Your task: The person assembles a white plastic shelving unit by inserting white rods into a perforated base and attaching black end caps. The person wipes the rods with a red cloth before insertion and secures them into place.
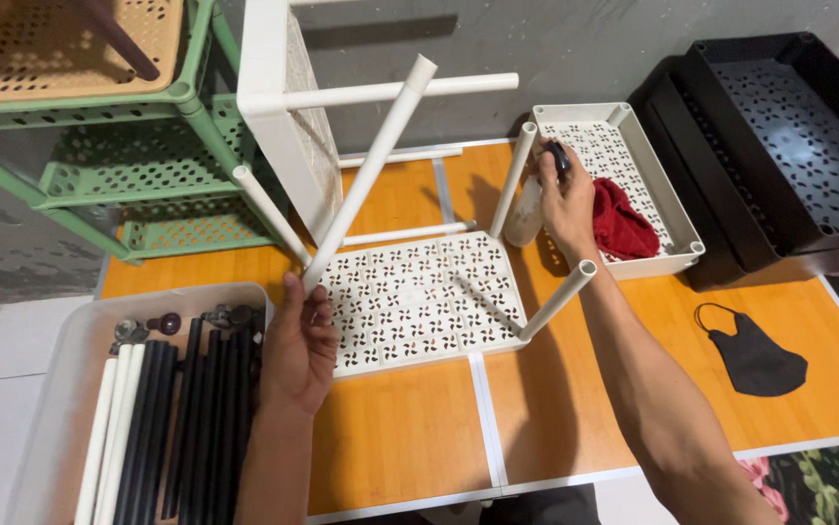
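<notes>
L hand (298, 345) grips base of white pole (369, 170), long axis slanting up-right from near-left corner of white perforated shelf (419, 301) on orange table (410, 437). R hand (567, 199), closed round small dark tool (558, 156), sits at far-right pole (515, 180); red cloth (624, 226) beside.

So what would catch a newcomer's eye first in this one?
Probably the white perforated shelf lying on the orange table at centre, white tubes sticking up from its corners. The left hand grips the base of one tube, while the right hand holds a small spray bottle beside a red cloth in a white tray. A bin of black and white tubes sits at lower left.
</notes>
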